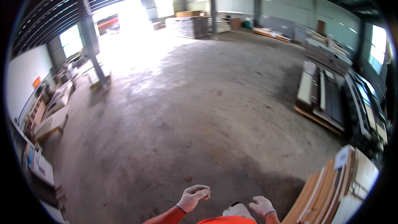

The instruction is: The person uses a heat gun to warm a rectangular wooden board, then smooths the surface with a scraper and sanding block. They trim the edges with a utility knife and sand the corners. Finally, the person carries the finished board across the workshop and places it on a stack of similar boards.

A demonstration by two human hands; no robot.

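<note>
My left hand (193, 196), in a white glove with an orange sleeve, hangs low in the picture with its fingers curled loosely and nothing in it. My right hand (262, 205), also gloved in white, is beside my body with fingers relaxed and holds nothing. Between the two hands a white shoe tip (238, 210) shows above the orange clothing. Both hands are over the bare concrete floor (199, 112). The nearest thing to my right hand is a stack of wooden boards (331, 191) at the lower right.
Stacked panels on a pallet (319, 95) lie along the right wall. Boards and boxes (49, 120) line the left wall. A steel column (93, 54) stands at left, another column (213, 8) at the back. Stacked material (186, 27) sits near the bright doorway.
</note>
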